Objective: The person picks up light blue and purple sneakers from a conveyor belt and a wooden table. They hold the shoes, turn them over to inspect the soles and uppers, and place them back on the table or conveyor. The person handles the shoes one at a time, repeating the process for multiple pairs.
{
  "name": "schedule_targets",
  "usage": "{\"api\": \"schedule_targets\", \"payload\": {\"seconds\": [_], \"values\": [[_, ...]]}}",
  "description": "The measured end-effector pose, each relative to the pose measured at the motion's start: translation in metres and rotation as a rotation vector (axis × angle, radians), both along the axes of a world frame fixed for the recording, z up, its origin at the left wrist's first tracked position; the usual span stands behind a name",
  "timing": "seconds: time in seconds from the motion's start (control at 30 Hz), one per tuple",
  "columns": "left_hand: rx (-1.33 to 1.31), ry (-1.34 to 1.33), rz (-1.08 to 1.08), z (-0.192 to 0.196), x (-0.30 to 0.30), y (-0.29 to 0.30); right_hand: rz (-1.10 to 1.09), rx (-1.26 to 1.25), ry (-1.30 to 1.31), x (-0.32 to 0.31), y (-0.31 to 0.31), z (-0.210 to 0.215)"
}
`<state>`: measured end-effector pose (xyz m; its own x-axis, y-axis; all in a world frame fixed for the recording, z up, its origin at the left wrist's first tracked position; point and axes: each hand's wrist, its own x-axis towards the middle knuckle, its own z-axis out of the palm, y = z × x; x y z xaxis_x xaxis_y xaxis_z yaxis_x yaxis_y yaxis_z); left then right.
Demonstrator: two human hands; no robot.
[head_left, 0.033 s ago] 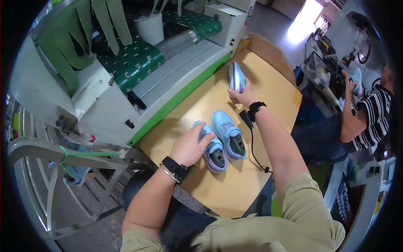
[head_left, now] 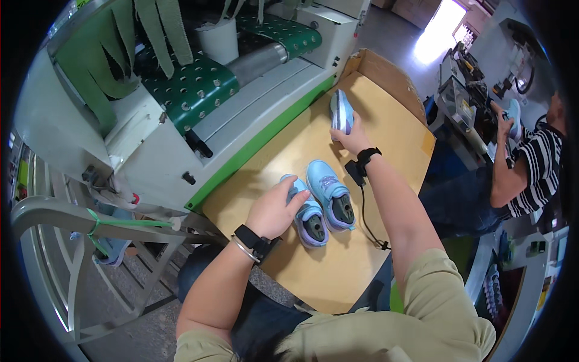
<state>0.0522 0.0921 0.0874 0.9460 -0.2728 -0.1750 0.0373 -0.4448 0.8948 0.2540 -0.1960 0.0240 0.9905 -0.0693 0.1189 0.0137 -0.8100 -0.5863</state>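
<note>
My right hand (head_left: 354, 136) grips a light-blue sneaker (head_left: 341, 110) near the far end of the tan board. That shoe is turned on its side, its pale sole edge showing. Closer to me, my left hand (head_left: 271, 210) wraps the toe of a second light-blue sneaker (head_left: 311, 212), thumb on top and fingers along its outer side. Beside it, untouched, stands a matching sneaker (head_left: 325, 182) with purple trim. A dark insert with a hole, like a shoe last, fills the opening of each of these two. Both my wrists wear black bands; a cable hangs from the right one.
A tan tabletop (head_left: 283, 265) with a raised cardboard edge (head_left: 392, 75) lies before me. Left of it stands a machine with a perforated green belt (head_left: 208, 84) and a white cup (head_left: 218, 41). Another person (head_left: 531, 163) holds a blue shoe at the right. A grey metal frame (head_left: 78, 211) is at left.
</note>
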Motion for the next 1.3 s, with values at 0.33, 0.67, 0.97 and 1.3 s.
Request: {"api": "schedule_targets", "payload": {"seconds": [0.33, 0.67, 0.97, 1.3], "values": [[-0.915, 0.277, 0.247, -0.002, 0.020, -0.007, 0.278, 0.424, -0.073, -0.117, 0.062, 0.124], [-1.361, 0.002, 0.024, 0.053, 0.040, 0.045, 0.395, -0.038, -0.017, -0.240, 0.045, 0.051], [-1.687, -0.138, 0.207, 0.039, 0.061, 0.092, 0.138, 0.631, 0.137, -0.157, 0.022, 0.128], [-1.625, -0.105, 0.136, 0.036, 0.058, 0.090, 0.488, 0.061, -0.452, 0.104, 0.146, 0.192]]}}
